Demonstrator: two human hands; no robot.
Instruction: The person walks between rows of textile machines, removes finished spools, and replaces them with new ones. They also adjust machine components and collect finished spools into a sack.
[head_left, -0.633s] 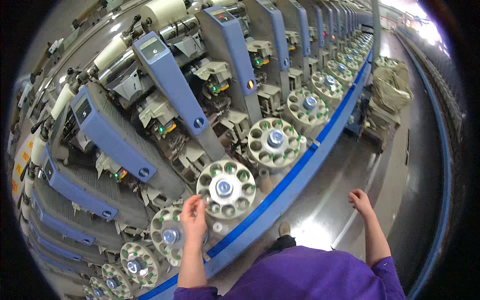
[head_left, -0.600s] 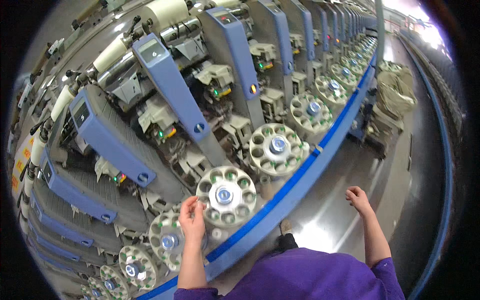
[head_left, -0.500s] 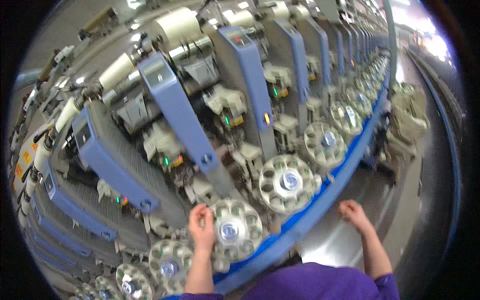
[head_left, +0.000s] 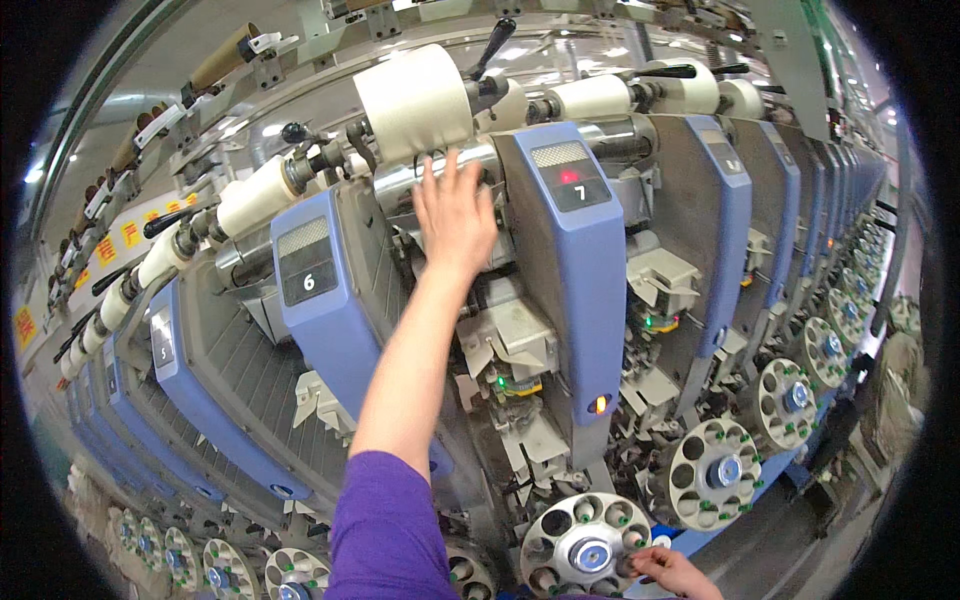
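My left hand [head_left: 455,215] is stretched up and forward, its fingers spread over the shiny metal drum [head_left: 400,182]. Just above the fingertips sits a large cone of white yarn [head_left: 412,100] on its holder; whether they touch the drum is unclear. Low on the right, my right hand [head_left: 675,573] has its fingers drawn together at the rim of a round white bobbin magazine [head_left: 560,535]. What those fingers hold, if anything, is too small to tell. The magazine has round pockets with some green-tipped bobbins around a silver and blue hub.
Blue winding-machine panels [head_left: 570,260] stand in a row on both sides. More round magazines [head_left: 713,472] line the front along a blue rail [head_left: 705,545]. Black handles [head_left: 495,45] stick out near the cones. A bagged pile [head_left: 895,390] lies at the right.
My left hand has risen from beside a magazine to the drum under a cone, its fingers spreading. My right hand has come to a magazine's rim. The view has shifted toward the machine.
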